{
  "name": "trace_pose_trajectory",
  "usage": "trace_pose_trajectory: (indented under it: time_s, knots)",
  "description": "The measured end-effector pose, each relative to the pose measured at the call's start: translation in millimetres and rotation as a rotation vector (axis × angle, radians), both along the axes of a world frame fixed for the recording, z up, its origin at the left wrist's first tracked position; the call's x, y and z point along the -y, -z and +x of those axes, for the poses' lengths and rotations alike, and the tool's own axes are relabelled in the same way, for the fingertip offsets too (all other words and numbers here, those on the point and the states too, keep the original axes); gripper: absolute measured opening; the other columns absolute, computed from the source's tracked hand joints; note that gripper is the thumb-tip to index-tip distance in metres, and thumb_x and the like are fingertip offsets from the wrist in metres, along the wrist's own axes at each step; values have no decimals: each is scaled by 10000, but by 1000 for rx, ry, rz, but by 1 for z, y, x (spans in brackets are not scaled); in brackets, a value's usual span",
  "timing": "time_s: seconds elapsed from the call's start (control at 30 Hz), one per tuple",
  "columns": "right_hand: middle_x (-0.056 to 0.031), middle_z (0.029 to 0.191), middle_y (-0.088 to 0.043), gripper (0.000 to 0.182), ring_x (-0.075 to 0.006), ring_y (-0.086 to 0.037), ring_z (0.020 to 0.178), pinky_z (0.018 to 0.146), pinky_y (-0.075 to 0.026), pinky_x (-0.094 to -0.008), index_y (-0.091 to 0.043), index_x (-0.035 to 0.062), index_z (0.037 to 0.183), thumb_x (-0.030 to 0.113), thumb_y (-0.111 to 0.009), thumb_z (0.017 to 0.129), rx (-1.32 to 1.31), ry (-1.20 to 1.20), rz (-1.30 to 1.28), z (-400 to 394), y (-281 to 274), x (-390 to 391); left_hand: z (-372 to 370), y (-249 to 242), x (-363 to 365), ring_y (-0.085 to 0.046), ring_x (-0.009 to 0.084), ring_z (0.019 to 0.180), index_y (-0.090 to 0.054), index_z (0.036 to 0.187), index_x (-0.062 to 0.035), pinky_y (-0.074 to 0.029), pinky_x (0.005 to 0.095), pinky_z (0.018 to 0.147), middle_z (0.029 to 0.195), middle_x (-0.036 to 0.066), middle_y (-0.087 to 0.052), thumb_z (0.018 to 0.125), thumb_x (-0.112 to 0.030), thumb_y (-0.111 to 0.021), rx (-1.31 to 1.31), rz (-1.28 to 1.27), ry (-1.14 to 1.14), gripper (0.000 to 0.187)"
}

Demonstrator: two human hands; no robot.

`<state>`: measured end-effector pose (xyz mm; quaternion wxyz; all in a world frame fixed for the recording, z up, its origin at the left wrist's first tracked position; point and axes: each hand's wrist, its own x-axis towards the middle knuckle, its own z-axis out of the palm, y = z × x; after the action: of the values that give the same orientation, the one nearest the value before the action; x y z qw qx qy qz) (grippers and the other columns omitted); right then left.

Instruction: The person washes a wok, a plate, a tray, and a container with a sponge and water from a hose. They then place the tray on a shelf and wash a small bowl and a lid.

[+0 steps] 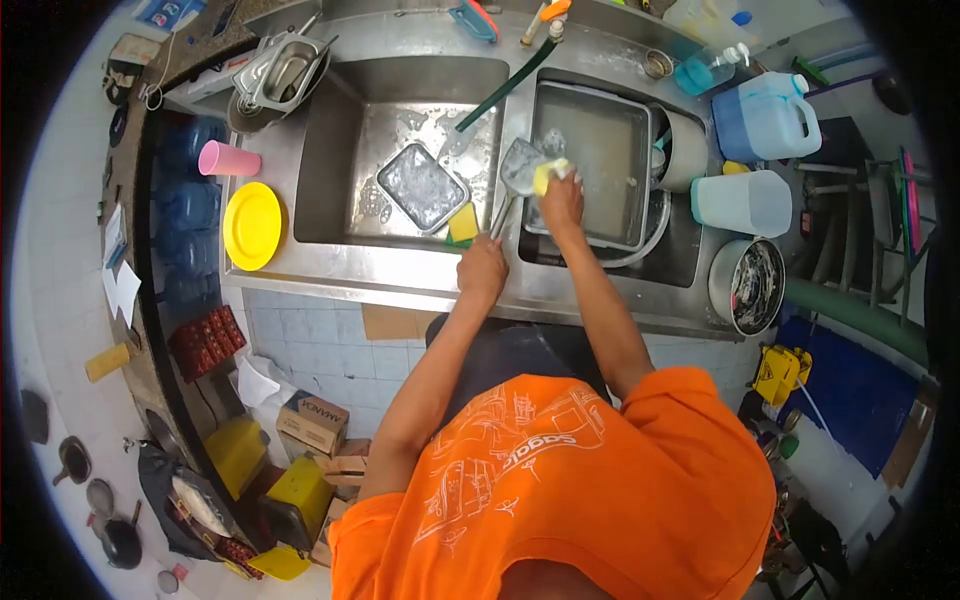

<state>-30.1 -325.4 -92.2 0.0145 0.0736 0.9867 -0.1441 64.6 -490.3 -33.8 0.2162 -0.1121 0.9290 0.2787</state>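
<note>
My left hand [482, 270] is closed around the handle of a metal spatula [520, 165], whose flat, wet-looking head is raised over the divider between the two basins. Pinched in my right hand [563, 205] is a yellow sponge [546, 178], right beside the spatula's head. In the left basin [335, 150] lies a shallow rectangular metal pan [422, 187] with suds on it. A second sponge [463, 224], yellow and green, rests against the pan's lower right corner. The right basin holds a large rectangular tub [648, 160] of cloudy water.
A green hose [510, 88] hangs over the divider. Left of the basins are a pink cup [228, 158], a yellow plate [253, 226] and stacked metal pans [285, 75]. At right stand a blue jug [765, 118], a soap bottle [708, 70], a plastic container [742, 203] and a dirty pot [748, 287].
</note>
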Motion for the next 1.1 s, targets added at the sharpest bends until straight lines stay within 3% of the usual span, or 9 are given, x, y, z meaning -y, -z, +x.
trace_pose_trajectory:
  time_s: [0.2, 0.33, 0.4, 0.47, 0.57, 0.67, 0.9, 0.93, 1.1]
  knots:
    - [-207, 1049, -616, 379, -356, -634, 888, 746, -538, -435, -620, 7, 1089, 179, -700, 761, 257, 239, -368, -39, 70, -90, 1, -2, -10, -637, 450, 781, -588, 892, 41, -507, 516, 713, 810, 281, -639, 956, -308, -444, -60, -5, 70, 383]
    - [-77, 1037, -652, 327, -209, -646, 896, 744, -539, -387, -570, 33, 1166, 248, -550, 921, 400, 535, -1654, 7, 60, -65, -29, 57, -35, -605, 379, 544, -592, 821, 36, -481, 480, 525, 614, 229, -602, 965, -335, -439, -473, 192, 160, 427]
    - [-48, 992, -656, 336, -189, -653, 843, 666, -540, -341, -582, 84, 1110, 365, -557, 928, 402, 483, -2047, 10, 18, -27, -50, 16, -57, -567, 300, 495, -562, 775, 10, -453, 429, 469, 574, 167, -563, 972, -350, -426, -67, 513, 35, 433]
    - [-50, 824, -648, 313, -208, -650, 678, 530, -527, -303, -597, 103, 953, 412, -579, 907, 466, 524, -1960, -8, 8, -44, -66, -21, -71, -440, 115, 447, -467, 700, -73, -360, 284, 377, 543, 19, -444, 980, -400, -403, 530, 983, -151, 435]
    - [-53, 682, -591, 302, -207, -592, 547, 463, -492, -333, -588, 93, 916, 383, -650, 863, 269, 549, -1982, -44, -10, -71, -57, -14, -97, -409, 110, 431, -453, 712, -92, -312, 271, 352, 567, 14, -445, 963, -434, -448, 709, 1258, -327, 425]
    - [-38, 664, -576, 293, -189, -573, 533, 463, -483, -331, -580, 94, 871, 383, -625, 880, 191, 523, -1893, -61, -2, -122, -39, -22, -111, -343, 99, 403, -454, 728, -92, -268, 256, 338, 562, -8, -398, 944, -433, -504, 554, 961, -54, 406]
    - [-16, 692, -577, 306, -140, -557, 544, 497, -454, -296, -604, 79, 897, 384, -631, 885, 181, 621, -1358, -32, -18, -119, -28, -16, -136, -328, 73, 401, -445, 716, -87, -239, 219, 323, 528, -34, -337, 926, -416, -568, 530, 1288, 42, 409]
    - [-24, 713, -585, 287, -125, -561, 569, 498, -449, -289, -606, 72, 894, 354, -652, 877, 202, 444, -1681, -40, -2, -145, -23, -39, -136, -334, 68, 409, -458, 734, -71, -258, 217, 329, 537, -35, -359, 924, -383, -584, 629, 1204, -145, 387]
    - [-19, 737, -607, 270, -127, -581, 613, 521, -454, -282, -622, 41, 920, 306, -649, 872, 136, 499, -1312, -2, -49, -122, -63, 18, -151, -516, 130, 524, -532, 894, -65, -427, 238, 437, 698, 41, -518, 930, -406, -563, 748, 1520, -88, 344]
